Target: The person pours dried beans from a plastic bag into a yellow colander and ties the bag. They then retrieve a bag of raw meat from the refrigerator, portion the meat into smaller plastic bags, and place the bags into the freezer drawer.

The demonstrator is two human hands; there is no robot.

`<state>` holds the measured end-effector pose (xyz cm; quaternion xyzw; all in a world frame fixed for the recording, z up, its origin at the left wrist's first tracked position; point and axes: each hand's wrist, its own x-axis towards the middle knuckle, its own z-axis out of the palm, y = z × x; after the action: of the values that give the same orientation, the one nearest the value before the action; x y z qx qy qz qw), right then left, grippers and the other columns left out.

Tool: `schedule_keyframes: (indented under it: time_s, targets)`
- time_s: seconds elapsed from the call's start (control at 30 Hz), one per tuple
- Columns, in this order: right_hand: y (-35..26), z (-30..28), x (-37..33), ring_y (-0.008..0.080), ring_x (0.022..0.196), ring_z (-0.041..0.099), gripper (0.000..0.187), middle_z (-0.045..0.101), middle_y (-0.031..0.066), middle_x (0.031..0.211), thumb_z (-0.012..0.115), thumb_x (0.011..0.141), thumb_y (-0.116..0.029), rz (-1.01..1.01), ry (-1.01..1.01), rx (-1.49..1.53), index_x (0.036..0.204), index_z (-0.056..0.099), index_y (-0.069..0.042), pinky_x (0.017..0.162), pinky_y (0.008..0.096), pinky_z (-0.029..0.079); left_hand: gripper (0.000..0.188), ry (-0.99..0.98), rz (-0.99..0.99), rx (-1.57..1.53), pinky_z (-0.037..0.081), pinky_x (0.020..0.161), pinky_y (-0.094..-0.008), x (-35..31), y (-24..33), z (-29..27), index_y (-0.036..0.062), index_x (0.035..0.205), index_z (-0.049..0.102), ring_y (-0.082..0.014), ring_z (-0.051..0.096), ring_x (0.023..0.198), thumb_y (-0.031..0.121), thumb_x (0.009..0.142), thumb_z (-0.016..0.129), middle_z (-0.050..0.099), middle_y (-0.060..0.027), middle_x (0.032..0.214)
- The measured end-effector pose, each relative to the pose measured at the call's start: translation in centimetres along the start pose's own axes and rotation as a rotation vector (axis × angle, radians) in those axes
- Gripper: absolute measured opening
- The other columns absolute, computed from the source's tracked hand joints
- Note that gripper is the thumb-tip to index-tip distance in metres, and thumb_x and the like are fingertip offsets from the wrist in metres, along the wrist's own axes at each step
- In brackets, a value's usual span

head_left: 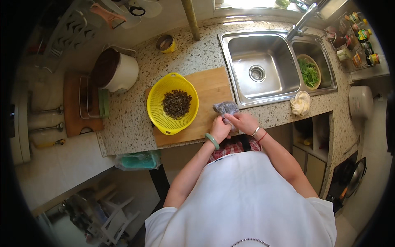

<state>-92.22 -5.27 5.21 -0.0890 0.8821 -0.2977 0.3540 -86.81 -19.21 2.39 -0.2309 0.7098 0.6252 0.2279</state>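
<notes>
My left hand [220, 128] and my right hand [243, 122] meet at the front edge of the speckled counter [131, 119]. Both are closed on a small clear plastic bag [225, 108] with dark contents, which rests at the right end of a wooden cutting board [212, 88]. A yellow colander [159, 108] holding a pile of dark dried pieces [177, 103] sits on the board, to the left of my hands. A green bangle is on my left wrist and thin bracelets are on my right.
A double steel sink [263, 66] lies behind my hands, with a bowl of green leaves [309, 72] in its right basin and a cloth [300, 103] at its front corner. A white pot [117, 71] and a small tin [166, 43] stand at the back left. Bottles [362, 45] crowd a rack at the right.
</notes>
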Motion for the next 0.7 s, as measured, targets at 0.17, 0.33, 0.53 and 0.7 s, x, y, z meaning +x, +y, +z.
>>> schedule_keyframes:
  time_s: [0.17,0.33,0.53,0.7]
  targets:
    - [1.4,1.5,1.5,0.0172,0.078,0.064,0.049,0.066,0.0061,0.082,0.058,0.087,-0.052,0.194,-0.198,0.823,0.089,0.068,-0.004,0.068,0.0318,0.051,0.022,0.172,0.463,0.750,0.053,0.067,-0.0380,-2.5,3.3,-1.4,0.0020,0.102,0.060,-0.0273,0.065,0.080,0.009,0.081,0.064,0.064,-0.0149,0.095]
    - [2.3,0.9,2.5,0.0249,0.101,0.063,0.038,0.064,0.0150,0.108,0.049,0.096,-0.031,0.153,-0.292,1.571,0.114,0.057,0.001,0.090,0.0399,0.050,0.017,0.116,0.657,0.758,0.052,0.072,-0.0371,-6.4,6.9,-2.5,0.0067,0.101,0.063,-0.0314,0.063,0.089,0.011,0.084,0.062,0.064,-0.0109,0.100]
    - [2.0,-3.6,3.4,0.0054,0.047,0.032,0.031,0.037,-0.0079,0.061,0.044,0.101,-0.031,0.053,-0.524,1.923,0.107,0.053,-0.003,0.051,0.0213,0.038,0.039,-0.137,0.745,0.320,0.049,0.065,-0.0312,-6.8,5.5,-4.1,0.0072,0.114,0.065,-0.0156,0.061,0.078,0.038,0.092,0.060,0.066,-0.0093,0.103]
    - [-2.5,-7.2,-0.7,0.0047,0.041,0.028,0.032,0.036,-0.0056,0.056,0.044,0.100,-0.034,0.032,-0.506,1.321,0.095,0.057,-0.006,0.039,0.0208,0.028,0.066,-0.369,-0.079,-0.202,0.046,0.064,-0.0257,-2.1,7.5,-5.6,0.0066,0.109,0.066,-0.0124,0.057,0.076,0.062,0.095,0.034,0.065,-0.0051,0.094]
